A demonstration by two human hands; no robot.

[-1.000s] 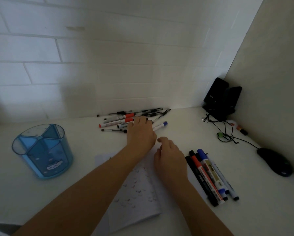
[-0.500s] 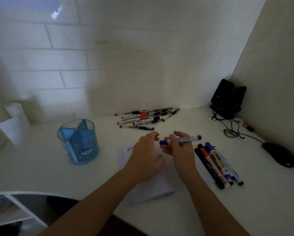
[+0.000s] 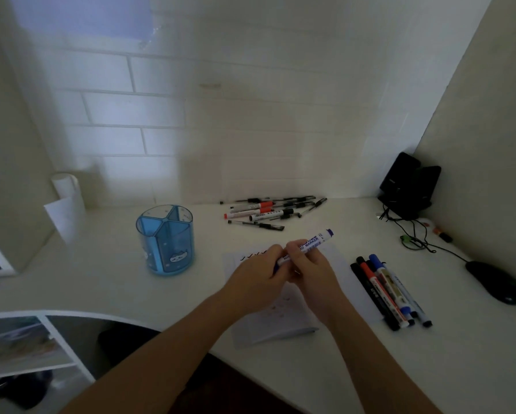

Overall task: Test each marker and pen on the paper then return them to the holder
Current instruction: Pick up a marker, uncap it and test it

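Head view: fingers of left hand and right hand clamp the marker, its axis slanting, blue end up-right.

Smooth, matt white desk. The holder is translucent blue plastic, glossy, with soft highlights on its wall. The paper is thin, white and matt. The marker has a smooth white plastic barrel with printed lettering. A black plastic mouse has a slight sheen. The wall is matt white brick.

Translucent blue holder, white blue-tipped marker, white paper with black scribbles.
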